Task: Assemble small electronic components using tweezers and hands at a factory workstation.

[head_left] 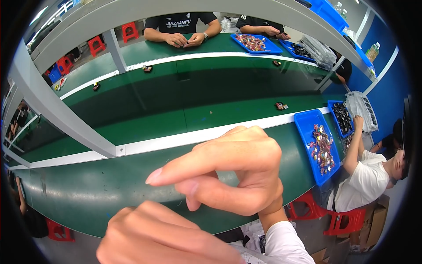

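Note:
My right hand [237,169] is raised over the near green table [88,189], in the middle of the view. Its index finger points left, the thumb lies just beneath it, and the other fingers are curled in. Nothing shows between the index finger and thumb. Below and to the left, my left hand [154,233] is a closed fist, slightly blurred, with its back up. Its fingertips are hidden, so whatever it may hold cannot be seen. Neither hand touches the table. A blue tray [305,147] of small red and silver parts stands to the right of my hands.
A white rail [189,137] and grey frame post [66,110] border the recessed green strip, where a small dark part [280,106] lies. Another blue tray [332,115] holds black parts. One co-worker [360,185] sits at right; others work across the table. Red stools [303,209] stand below.

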### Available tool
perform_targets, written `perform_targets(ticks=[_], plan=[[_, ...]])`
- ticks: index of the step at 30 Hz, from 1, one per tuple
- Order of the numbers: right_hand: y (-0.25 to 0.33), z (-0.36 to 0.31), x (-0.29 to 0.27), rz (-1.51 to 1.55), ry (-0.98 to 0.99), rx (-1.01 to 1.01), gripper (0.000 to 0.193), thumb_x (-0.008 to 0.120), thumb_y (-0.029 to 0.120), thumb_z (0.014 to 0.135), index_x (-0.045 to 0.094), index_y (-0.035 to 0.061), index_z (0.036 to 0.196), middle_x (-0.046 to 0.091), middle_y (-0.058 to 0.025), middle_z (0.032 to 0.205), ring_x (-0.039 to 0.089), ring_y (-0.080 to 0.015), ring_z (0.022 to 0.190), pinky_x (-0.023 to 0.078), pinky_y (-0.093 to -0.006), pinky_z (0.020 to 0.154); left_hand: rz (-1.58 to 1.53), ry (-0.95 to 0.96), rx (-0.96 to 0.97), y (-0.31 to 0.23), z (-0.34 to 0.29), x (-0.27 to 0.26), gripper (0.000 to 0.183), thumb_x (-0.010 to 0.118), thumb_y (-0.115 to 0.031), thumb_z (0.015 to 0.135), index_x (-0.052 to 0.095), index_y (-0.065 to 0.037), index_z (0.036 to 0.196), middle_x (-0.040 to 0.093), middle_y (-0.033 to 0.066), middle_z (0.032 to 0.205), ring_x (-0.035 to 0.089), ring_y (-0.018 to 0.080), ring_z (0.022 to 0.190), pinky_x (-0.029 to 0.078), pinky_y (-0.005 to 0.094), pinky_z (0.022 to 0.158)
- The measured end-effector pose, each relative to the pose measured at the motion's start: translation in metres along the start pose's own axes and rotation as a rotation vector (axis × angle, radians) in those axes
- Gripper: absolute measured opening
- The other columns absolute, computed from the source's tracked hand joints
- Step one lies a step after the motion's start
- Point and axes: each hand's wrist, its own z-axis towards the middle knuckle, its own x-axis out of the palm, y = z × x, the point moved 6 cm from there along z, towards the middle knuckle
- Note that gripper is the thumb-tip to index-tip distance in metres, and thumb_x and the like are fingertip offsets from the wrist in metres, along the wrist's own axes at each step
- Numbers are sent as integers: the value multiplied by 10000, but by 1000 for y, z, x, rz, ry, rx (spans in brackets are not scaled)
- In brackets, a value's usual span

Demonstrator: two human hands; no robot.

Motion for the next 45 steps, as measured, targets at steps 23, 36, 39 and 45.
perform_targets(ticks=[23,36,39,45], plan=[[-1,1,2,-64,-11,46,286,649,-81,714,809,-50,950,778,-157,786,697,-157,525,529,-244,490,-213,-345,-481,-1,-6,13,444,597,-289,1004,746,53,762,749,249,862,704,258,628,546,279,503],[-2,1,2,-48,11,93,285,649,-82,730,804,-55,967,777,-170,783,717,-173,545,542,-251,516,-246,-328,-496,7,-8,7,400,663,-294,964,729,45,761,748,247,873,698,249,616,532,276,508],[-2,2,3,-45,11,86,286,650,-83,731,803,-56,971,777,-170,785,717,-172,546,542,-251,515,-250,-313,-497,8,-8,7,402,664,-298,963,729,46,764,748,248,875,698,250,618,532,277,509],[-3,0,1,-43,-14,90,279,656,-82,728,805,-55,962,777,-169,785,712,-168,540,536,-252,508,-260,-281,-502,12,-9,6,406,667,-305,963,729,48,771,747,250,879,699,252,621,534,278,512]])
